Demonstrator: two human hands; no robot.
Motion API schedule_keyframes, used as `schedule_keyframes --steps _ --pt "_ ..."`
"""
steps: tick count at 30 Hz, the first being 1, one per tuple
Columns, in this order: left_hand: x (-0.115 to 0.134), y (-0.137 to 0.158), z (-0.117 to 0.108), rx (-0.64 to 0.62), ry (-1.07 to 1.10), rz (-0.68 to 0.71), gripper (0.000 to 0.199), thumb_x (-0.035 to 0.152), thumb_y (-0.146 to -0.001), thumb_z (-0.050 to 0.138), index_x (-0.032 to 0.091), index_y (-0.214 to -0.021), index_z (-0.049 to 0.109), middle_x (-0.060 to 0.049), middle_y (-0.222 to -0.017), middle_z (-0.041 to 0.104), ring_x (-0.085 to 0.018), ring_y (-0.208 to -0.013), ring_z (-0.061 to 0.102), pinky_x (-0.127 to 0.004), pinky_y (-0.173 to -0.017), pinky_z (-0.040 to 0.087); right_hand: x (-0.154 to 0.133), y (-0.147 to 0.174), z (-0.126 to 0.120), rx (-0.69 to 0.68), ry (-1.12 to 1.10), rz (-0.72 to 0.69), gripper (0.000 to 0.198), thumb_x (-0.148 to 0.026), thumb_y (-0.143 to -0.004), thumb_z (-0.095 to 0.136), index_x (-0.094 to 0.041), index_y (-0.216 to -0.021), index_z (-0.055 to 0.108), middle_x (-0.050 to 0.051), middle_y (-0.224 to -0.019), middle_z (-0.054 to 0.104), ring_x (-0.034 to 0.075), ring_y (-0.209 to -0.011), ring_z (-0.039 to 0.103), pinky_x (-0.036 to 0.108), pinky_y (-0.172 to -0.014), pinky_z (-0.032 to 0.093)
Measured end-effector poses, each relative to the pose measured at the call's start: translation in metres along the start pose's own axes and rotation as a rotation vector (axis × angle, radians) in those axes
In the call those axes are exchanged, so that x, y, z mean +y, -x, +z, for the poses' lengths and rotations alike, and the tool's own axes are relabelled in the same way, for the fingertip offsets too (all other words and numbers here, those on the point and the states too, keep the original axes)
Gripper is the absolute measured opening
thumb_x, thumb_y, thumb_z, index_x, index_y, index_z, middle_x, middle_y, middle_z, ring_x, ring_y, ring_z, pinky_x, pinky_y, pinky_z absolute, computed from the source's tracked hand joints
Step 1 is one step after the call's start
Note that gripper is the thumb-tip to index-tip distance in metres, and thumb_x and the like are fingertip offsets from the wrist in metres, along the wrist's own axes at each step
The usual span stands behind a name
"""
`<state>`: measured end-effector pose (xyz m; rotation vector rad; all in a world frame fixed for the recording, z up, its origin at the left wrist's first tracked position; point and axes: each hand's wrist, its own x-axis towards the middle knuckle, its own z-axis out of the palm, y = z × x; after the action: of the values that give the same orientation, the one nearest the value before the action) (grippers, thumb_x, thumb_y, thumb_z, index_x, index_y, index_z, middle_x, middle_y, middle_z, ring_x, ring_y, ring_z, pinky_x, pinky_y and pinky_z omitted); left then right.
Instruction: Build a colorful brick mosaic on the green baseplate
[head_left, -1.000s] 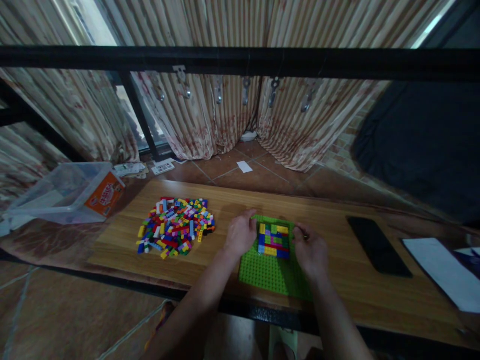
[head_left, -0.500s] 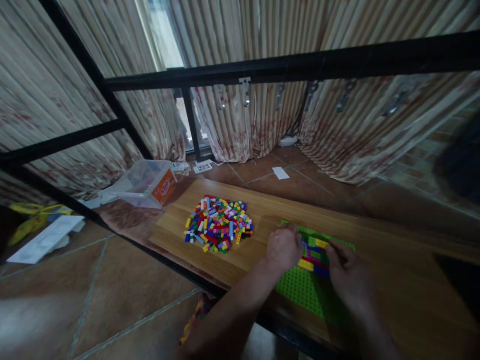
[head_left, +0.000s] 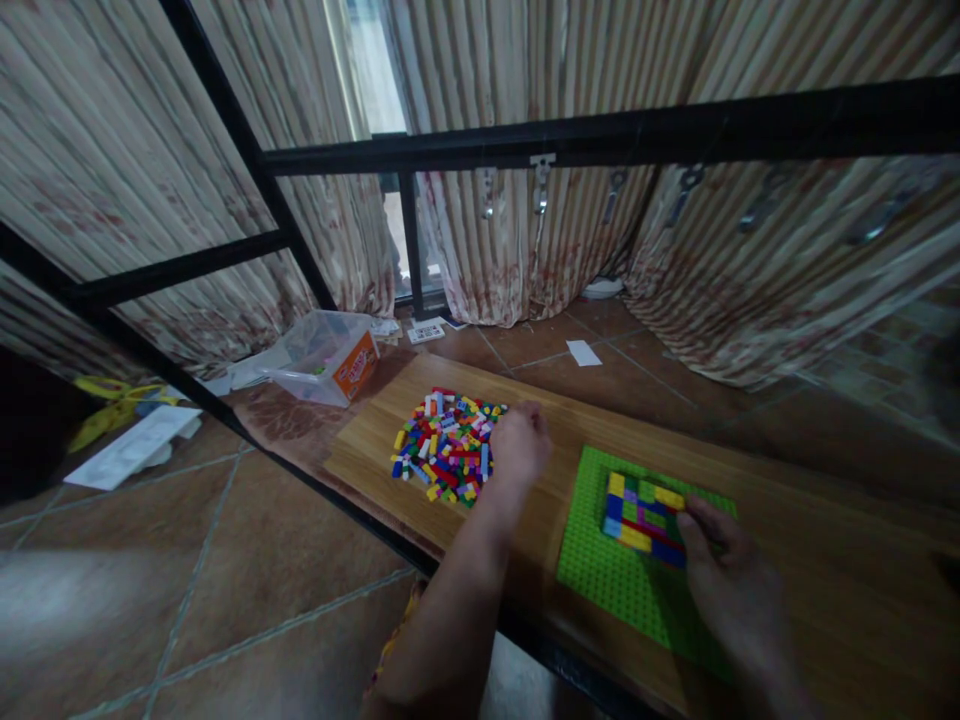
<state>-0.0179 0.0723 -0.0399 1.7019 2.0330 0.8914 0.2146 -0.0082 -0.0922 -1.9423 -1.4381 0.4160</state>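
- left hand (head_left: 523, 440), where?
- at the right edge of the loose brick pile (head_left: 442, 455), overlapping part of it from this angle. curled, with fingers bent in and back turned to the camera.
- anything held there?
- impossible to tell, with fingertips hidden.
- and the right hand (head_left: 727, 570)?
- over the green board (head_left: 604, 580), at the right side of the flat brick block (head_left: 643, 520). half open, thumb and forefinger bent, tips right up at the edge of the block. touching, by the look of it; gripping or merely resting, cannot tell.
- and the block, placed how?
- on the far half of the green board, with green studs showing to the left and in front. yellow at both far corners, light blue toward the near left, dark blue at the near right, a red strip across.
- and the pile?
- on the left part of the bench (head_left: 551, 478), well apart from the board.
- farther off?
- at the far left, a clear plastic box (head_left: 300, 365) with an orange label (head_left: 356, 366). beyond the bench, white paper (head_left: 583, 353) on the tiled floor (head_left: 517, 350). striped curtains (head_left: 495, 250) behind a black rail (head_left: 465, 153), with metal hooks (head_left: 541, 190) hanging below.
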Motion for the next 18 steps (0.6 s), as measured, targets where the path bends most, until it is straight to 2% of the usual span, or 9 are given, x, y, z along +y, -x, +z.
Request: schedule_keyframes --steps 3,6,9,14,18 --pt "-0.024 -0.016 -0.022 0.031 -0.069 -0.148 0.032 0.013 -0.083 0.048 0.019 -0.107 0.069 -0.009 -0.106 0.073 -0.022 -0.104 0.066 -0.031 -0.091 0.049 0.001 0.001 0.000 -0.006 0.023 -0.008 0.053 -0.054 -0.084 0.042 -0.017 -0.114 0.066 0.014 -0.109 0.070 0.031 -0.094 0.067 0.046 -0.083 0.051" --pt "-0.044 -0.025 -0.035 0.025 -0.139 -0.201 0.037 0.008 -0.076 0.052 0.020 -0.106 0.070 -0.010 -0.106 0.073 -0.024 -0.104 0.066 -0.032 -0.089 0.049 -0.002 0.001 0.000 0.000 0.027 -0.015 0.053 -0.053 -0.083 0.042 -0.017 -0.114 0.066 0.014 -0.109 0.070 0.031 -0.094 0.067 0.045 -0.084 0.051" --pt "-0.056 -0.029 -0.039 0.032 -0.180 -0.221 0.038 0.010 -0.076 0.052 0.020 -0.107 0.070 -0.010 -0.106 0.073 -0.023 -0.104 0.065 -0.031 -0.088 0.049 -0.007 0.001 0.001 0.002 0.031 -0.002 0.055 -0.054 -0.082 0.042 -0.015 -0.113 0.066 0.015 -0.107 0.070 0.030 -0.092 0.067 0.044 -0.082 0.051" --pt "-0.062 -0.032 -0.031 0.046 -0.249 -0.098 0.033 0.020 -0.084 0.050 0.021 -0.112 0.069 -0.010 -0.109 0.071 -0.023 -0.104 0.064 -0.031 -0.091 0.048 -0.009 -0.001 0.003 0.023 0.027 -0.013 0.053 -0.053 -0.081 0.043 -0.015 -0.110 0.066 0.015 -0.104 0.071 0.030 -0.090 0.067 0.043 -0.081 0.052" --pt "-0.061 -0.031 -0.026 -0.005 -0.333 0.038 0.044 0.010 -0.081 0.047 0.023 -0.119 0.066 -0.011 -0.114 0.067 -0.023 -0.109 0.060 -0.032 -0.097 0.044 -0.009 0.000 0.003 0.026 0.008 -0.029 0.052 -0.052 -0.082 0.042 -0.016 -0.111 0.066 0.015 -0.104 0.071 0.029 -0.090 0.067 0.043 -0.080 0.052"
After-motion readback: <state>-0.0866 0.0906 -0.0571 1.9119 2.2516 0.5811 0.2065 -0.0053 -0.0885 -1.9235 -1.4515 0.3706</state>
